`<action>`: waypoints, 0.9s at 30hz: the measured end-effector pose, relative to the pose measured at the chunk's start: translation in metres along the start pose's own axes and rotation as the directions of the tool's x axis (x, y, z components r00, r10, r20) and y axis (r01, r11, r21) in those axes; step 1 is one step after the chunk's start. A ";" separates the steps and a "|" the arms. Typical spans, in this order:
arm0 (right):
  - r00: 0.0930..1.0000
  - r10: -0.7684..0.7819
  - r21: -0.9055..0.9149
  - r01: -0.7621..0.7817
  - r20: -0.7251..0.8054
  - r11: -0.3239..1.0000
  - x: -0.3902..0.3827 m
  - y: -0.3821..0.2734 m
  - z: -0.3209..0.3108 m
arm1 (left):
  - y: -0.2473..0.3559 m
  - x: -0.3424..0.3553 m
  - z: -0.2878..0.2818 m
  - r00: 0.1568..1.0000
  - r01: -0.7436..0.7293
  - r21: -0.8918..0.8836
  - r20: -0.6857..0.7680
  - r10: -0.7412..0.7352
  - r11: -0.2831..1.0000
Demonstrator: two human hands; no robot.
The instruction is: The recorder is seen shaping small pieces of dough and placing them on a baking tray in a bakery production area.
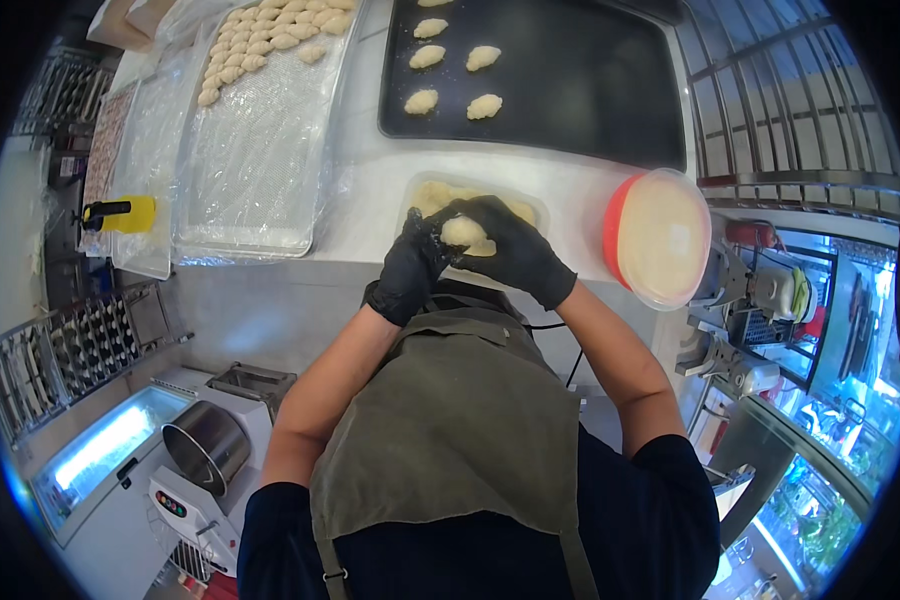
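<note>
We stand at a white desk (pixel 370 190), both hands in black gloves, working a pale dough piece (pixel 463 232) at the centre of view. Our left hand (pixel 410 268) closes around the piece from its 9 o'clock side; our right hand (pixel 510 250) cups over it from 3 o'clock, fingers curled against the dough, so both hands grip the same lump between them. The piece sits just above a shallow clear tub (pixel 532 212) of more dough, which lies on the desk directly under the hands; how much remains in the tub is mostly hidden by the gloves. At 12 o'clock lies a dark baking tray (pixel 590 80) with five shaped pieces (pixel 453 76) clustered along its left part and the edge of another at the top rim; most of the tray's surface shows bare, so by our judgement the filling of it is at an early stage. At 11 o'clock a second tray lined with clear film (pixel 260 150) carries a dense batch of small shaped pieces (pixel 260 40) at its far end. At 3 o'clock a round tub with a red rim (pixel 658 238) holds something pale, its nature not clear. At 9 o'clock a yellow-handled tool (pixel 120 213) rests near the film. The piece in hand looks rounded, not yet shaped like those on the dark tray. A mixer with steel bowl (pixel 205 445) stands at 7 o'clock.
</note>
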State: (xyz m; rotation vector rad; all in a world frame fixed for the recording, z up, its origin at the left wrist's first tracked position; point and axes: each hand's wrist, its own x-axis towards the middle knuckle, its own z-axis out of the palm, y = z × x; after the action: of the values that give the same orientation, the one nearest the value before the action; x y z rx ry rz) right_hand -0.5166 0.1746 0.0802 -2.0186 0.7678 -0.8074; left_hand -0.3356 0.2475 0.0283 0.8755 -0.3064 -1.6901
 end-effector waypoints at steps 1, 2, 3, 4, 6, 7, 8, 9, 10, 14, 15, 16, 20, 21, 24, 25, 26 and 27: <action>1.000 0.002 -0.002 -0.002 0.002 1.000 0.000 0.001 -0.001 | 0.000 0.000 0.002 1.000 0.001 -0.004 0.000 -0.001 1.000; 0.999 0.016 -0.003 -0.016 0.028 1.000 0.000 0.003 -0.002 | 0.001 0.000 0.004 0.999 0.019 -0.014 -0.028 -0.020 1.000; 0.998 0.031 -0.007 -0.031 0.053 1.000 0.000 0.005 -0.003 | 0.003 0.000 0.006 0.998 0.038 -0.026 -0.054 -0.039 0.999; 0.996 0.047 -0.011 -0.046 0.076 0.999 0.000 0.007 -0.004 | 0.004 0.000 0.007 0.995 0.057 -0.038 -0.078 -0.060 0.998; 0.993 0.064 -0.027 -0.062 0.099 0.998 0.002 0.010 -0.008 | 0.009 0.001 0.011 0.992 0.076 -0.055 -0.092 -0.081 0.996; 0.991 0.069 -0.040 -0.064 0.118 0.997 0.003 0.010 -0.010 | 0.011 -0.001 0.013 0.992 0.078 0.008 -0.098 -0.077 0.997; 0.988 0.073 -0.057 -0.065 0.134 0.996 0.005 0.011 -0.013 | 0.015 -0.002 0.016 0.993 0.078 0.072 -0.099 -0.071 0.994; 0.986 0.077 -0.074 -0.067 0.150 0.995 0.008 0.011 -0.016 | 0.019 -0.004 0.019 0.993 0.078 0.135 -0.100 -0.065 0.988; 0.983 0.083 -0.091 -0.069 0.166 0.994 0.013 0.012 -0.020 | 0.023 -0.005 0.022 0.993 0.076 0.197 -0.101 -0.057 0.977; 0.945 0.292 0.032 -0.300 0.149 0.953 0.061 0.017 -0.062 | 0.052 -0.012 0.029 0.923 -0.348 0.897 0.277 0.268 0.274; 0.925 0.370 0.052 -0.375 0.087 0.926 0.078 0.028 -0.071 | 0.058 -0.010 0.023 0.870 -0.472 0.881 0.463 0.170 0.015; 0.958 0.285 -0.015 -0.285 0.004 0.958 0.100 0.046 -0.082 | 0.058 -0.006 0.018 0.817 -0.556 0.830 0.555 0.155 -0.043; 0.990 0.116 -0.169 -0.128 -0.080 0.977 0.212 0.129 -0.120 | 0.063 0.011 0.007 0.679 -0.732 0.681 0.731 0.068 -0.013; 0.989 0.124 -0.176 -0.136 -0.078 0.975 0.236 0.144 -0.123 | 0.065 0.015 0.001 0.675 -0.738 0.675 0.738 0.012 -0.020; 0.936 0.348 -0.212 -0.350 -0.050 0.912 0.291 0.188 -0.117 | 0.075 0.017 -0.015 0.698 -0.714 0.701 0.710 -0.097 -0.009; 0.922 0.387 -0.205 -0.384 -0.029 0.900 0.301 0.201 -0.115 | 0.079 0.020 -0.017 0.721 -0.685 0.729 0.677 -0.150 0.000; 0.916 0.401 -0.246 -0.390 -0.007 0.887 0.309 0.212 -0.111 | 0.084 0.021 -0.019 0.720 -0.683 0.730 0.676 -0.157 0.012; 0.909 0.416 -0.287 -0.396 0.010 0.872 0.313 0.221 -0.110 | 0.088 0.023 -0.019 0.719 -0.688 0.726 0.684 -0.125 0.013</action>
State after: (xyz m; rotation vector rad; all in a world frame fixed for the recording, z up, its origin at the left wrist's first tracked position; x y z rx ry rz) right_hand -0.4598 -0.2165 0.0275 -2.0086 1.2713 -0.3942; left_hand -0.2602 0.2031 0.0600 1.0229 -2.2486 -1.0009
